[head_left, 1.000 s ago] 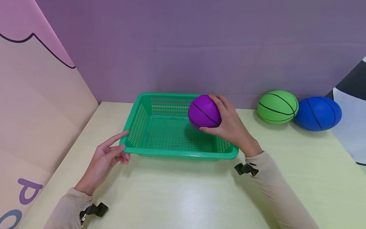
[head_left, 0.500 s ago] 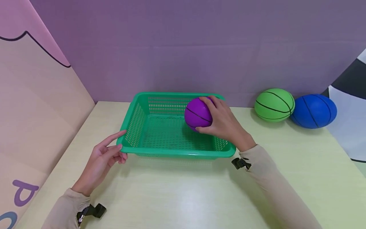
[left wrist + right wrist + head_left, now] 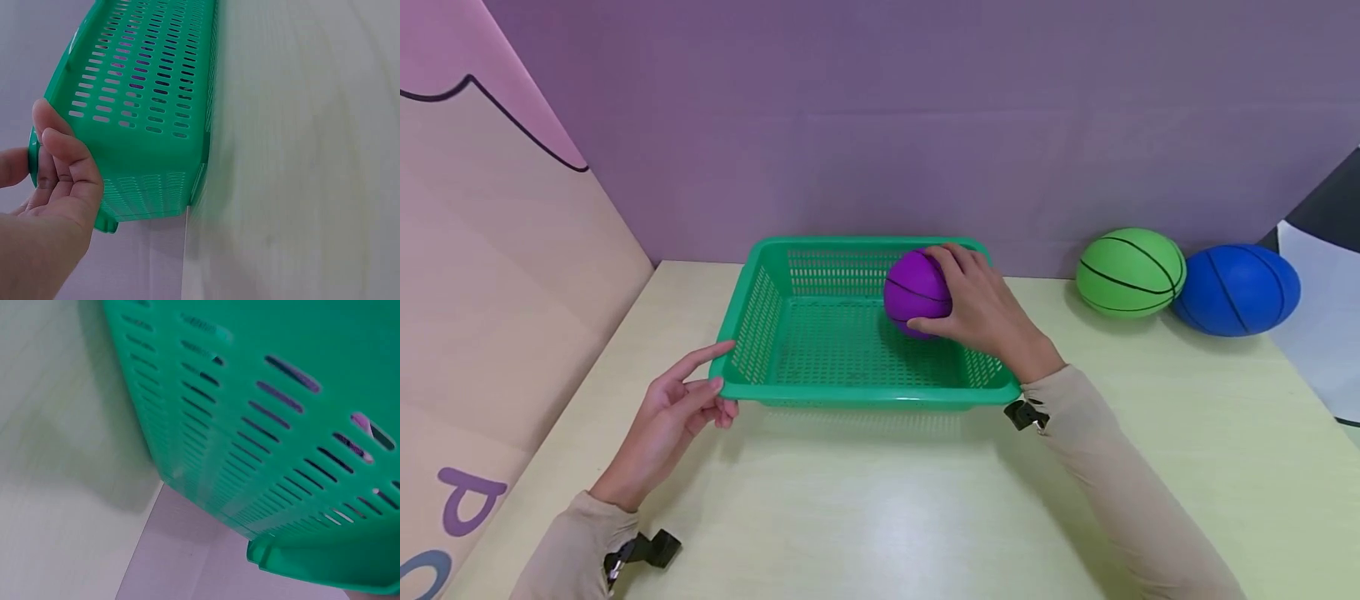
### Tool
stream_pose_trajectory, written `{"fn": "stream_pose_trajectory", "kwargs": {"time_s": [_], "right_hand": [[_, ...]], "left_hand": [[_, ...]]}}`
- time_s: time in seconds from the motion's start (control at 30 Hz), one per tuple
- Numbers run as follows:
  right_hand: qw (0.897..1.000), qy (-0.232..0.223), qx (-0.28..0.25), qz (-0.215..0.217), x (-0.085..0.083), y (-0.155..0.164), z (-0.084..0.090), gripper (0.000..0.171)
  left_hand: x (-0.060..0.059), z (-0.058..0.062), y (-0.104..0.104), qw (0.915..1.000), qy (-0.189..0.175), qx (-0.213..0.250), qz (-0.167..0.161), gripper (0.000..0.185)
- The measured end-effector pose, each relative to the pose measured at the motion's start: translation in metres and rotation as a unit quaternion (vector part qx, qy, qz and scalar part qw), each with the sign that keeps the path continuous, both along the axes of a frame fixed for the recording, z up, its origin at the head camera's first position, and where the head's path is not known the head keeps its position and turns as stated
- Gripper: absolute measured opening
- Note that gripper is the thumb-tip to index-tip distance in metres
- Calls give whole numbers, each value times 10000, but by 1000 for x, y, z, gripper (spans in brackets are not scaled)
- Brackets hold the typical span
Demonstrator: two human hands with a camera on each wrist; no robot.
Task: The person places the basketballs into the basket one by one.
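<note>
**Purple ball held inside the green basket**

Purple in colour and marked with dark seam lines, the ball [image 3: 916, 290] is gripped by the right hand [image 3: 981, 312], whose fingers are curled over its top and right side while the thumb is pressed beneath it. The ball is held low within the green basket [image 3: 760, 333], near the back right corner; whether it touches the basket floor cannot be told. The basket is set on a pale yellow table [image 3: 880, 500], close to the purple back wall [image 3: 925, 125].

The near left corner of the basket is touched by the left hand [image 3: 681, 408], whose fingers are kept nearly straight against the rim; in the left wrist view the fingertips [image 3: 59, 140] are seen laid on the perforated side wall. Nothing is clasped by it.

Well apart to the right, a green ball [image 3: 1130, 272] and a blue ball [image 3: 1237, 289] are seen touching each other by the wall.
</note>
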State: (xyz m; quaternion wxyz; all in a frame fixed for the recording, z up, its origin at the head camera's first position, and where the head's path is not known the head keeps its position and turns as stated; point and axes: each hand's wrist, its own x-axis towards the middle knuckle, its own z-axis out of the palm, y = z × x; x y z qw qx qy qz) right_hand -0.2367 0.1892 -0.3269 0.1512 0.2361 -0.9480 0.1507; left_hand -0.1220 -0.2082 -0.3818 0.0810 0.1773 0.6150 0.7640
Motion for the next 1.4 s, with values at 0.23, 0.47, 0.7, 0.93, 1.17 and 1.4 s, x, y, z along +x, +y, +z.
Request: {"fn": "stream_pose_trajectory", "kwargs": {"time_s": [0.23, 0.47, 0.7, 0.93, 1.17, 1.4], "right_hand": [[9997, -14, -39, 253, -3, 2, -4, 88], [9988, -359, -158, 278, -4, 4, -7, 88], [9982, -458, -238, 320, -6, 3, -5, 88], [9979, -364, -331, 414, 1, 11, 0, 81], [9984, -307, -376, 293, 10, 18, 6, 74], [9982, -383, -442, 131, 19, 24, 17, 73]], "left_hand": [[-3, -1, 0, 9999, 59, -81, 38, 49], [-6, -4, 1, 9999, 48, -116, 66, 50], [-7, -4, 2, 9997, 61, -161, 155, 50], [-8, -5, 7, 9997, 104, -164, 152, 51], [-9, -3, 8, 9996, 87, -203, 170, 51], [-8, -4, 7, 9995, 82, -213, 213, 51]]}}
